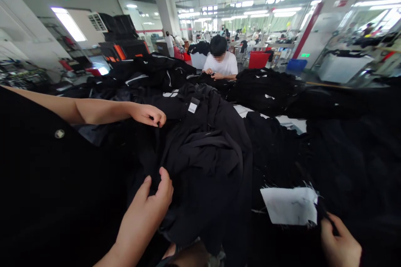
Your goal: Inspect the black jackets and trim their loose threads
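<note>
My left hand (150, 202) is at the lower middle, thumb and forefinger curled around a fold of a black garment (216, 171); its other fingers are partly hidden. The garment lies spread in front of me, with a dark hang tag bearing a white label (192, 107) near its top. At the lower right, my right hand (341, 240) is closed on a slim dark tool that looks like thread snips (322, 208). Just left of the tool lies a white cloth scrap (290, 205) with frayed edges and loose threads.
From the left, a co-worker's hand (150, 114) pinches the same dark cloth above my left hand. Black garments (266, 87) are heaped along the table. Across it sits a person in a white shirt (228, 64). Behind stand a red bin (258, 59) and a white bin (343, 66).
</note>
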`<state>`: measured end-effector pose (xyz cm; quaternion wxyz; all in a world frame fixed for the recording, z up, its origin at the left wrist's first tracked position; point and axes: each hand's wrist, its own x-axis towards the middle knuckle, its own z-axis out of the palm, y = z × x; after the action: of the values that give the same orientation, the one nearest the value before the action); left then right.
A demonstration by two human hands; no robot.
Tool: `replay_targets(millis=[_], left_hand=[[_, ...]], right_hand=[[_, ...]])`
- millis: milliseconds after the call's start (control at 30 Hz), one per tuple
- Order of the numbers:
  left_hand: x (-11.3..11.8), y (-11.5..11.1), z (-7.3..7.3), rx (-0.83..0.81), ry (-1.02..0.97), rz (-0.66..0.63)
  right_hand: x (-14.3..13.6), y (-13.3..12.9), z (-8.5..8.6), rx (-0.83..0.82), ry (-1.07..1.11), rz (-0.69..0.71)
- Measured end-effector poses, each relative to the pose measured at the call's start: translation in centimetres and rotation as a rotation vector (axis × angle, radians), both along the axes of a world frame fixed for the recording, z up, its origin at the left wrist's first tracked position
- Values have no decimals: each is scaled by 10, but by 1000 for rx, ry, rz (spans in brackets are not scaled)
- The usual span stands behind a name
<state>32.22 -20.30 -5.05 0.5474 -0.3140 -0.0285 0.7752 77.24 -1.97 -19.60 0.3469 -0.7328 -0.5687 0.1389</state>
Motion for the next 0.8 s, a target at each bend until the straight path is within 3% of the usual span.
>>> replay_targets(millis=[233,533,700,800], left_hand=[[13,5,-4,9,75,-58],[12,7,-3,-10,137,-98],[13,5,-7,6,50,-89],[11,5,-10,21,101,-118]], right_hand=[[4,0,-5,-14,26,6],[2,0,-2,18,-19,8],[1,0,-2,35,-12,3],[1,1,-3,26,-12,1]])
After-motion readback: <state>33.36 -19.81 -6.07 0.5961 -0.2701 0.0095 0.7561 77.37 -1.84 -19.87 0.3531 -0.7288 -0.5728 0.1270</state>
